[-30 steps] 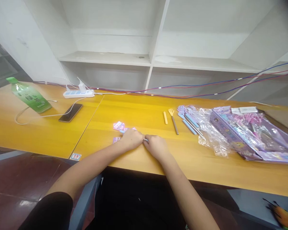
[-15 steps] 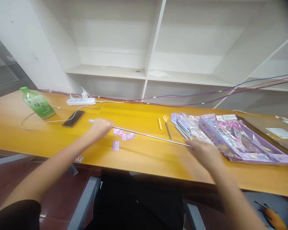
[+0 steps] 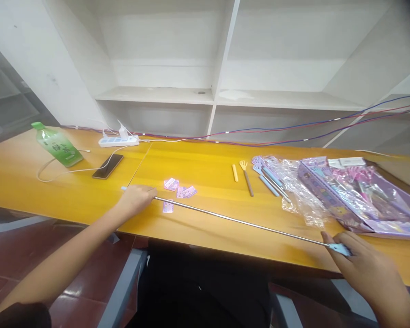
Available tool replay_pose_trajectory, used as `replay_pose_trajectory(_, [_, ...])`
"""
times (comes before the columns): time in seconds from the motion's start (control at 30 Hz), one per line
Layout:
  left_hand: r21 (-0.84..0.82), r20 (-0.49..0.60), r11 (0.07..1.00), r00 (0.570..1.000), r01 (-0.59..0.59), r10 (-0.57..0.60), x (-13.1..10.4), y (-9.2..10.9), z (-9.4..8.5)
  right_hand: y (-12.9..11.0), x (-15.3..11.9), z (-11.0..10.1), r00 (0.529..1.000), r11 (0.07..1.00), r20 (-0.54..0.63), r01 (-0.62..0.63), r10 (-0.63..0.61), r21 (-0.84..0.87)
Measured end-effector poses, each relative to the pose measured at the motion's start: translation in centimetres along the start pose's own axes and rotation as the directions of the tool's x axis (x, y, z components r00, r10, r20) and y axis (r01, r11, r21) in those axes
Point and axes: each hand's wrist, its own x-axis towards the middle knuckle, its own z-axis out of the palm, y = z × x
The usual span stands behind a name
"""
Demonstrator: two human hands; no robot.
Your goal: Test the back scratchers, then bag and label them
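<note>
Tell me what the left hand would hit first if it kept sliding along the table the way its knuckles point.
Probably the small pink cards lying just beyond the left hand, which grips one end of the thin extended metal rod. They look closest in that line on the yellow wooden table, though depth is hard to judge.

Rod handle (image 3: 124,188) mostly hidden inside left hand (image 3: 136,199); sticker (image 3: 171,183) print too tiny to read; purple box (image 3: 355,200) cut off at right edge.

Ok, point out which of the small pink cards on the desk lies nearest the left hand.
The lone pink card just under the extended rod, right of the left hand; the other cards cluster farther back.
</note>
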Motion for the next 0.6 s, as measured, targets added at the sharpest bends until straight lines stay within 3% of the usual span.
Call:
replay_pose_trajectory(0.13, [-0.015, 0.075, 1.0, 0.997, 0.021, -0.02, -0.3, 0.0, 0.8, 0.4, -0.2, 0.5, 0.987, 0.99, 0.095, -0.135, 0.131, 0.039])
replay_pose_trajectory(0.37, [0.002, 0.169, 0.999, 0.985, 0.04, -0.039, 0.8, -0.1, 0.2, 0.3, 1.0, 2.1, 0.96, 0.982, 0.208, -0.18, 0.19, -0.063])
replay_pose_trajectory(0.43, [0.019, 0.173, 0.998, 0.983, 0.052, -0.055, 1.7, -0.9, -0.7, 0.4, 1.8, 2.3, 0.968, 0.983, 0.181, -0.16, 0.175, -0.094])
replay_pose_trajectory(0.6, [0.091, 0.131, 0.988, 0.982, 0.123, -0.134, 4.3, -3.3, -4.1, 0.0, 5.5, 0.8, 0.994, 0.984, -0.02, -0.113, 0.112, -0.137])
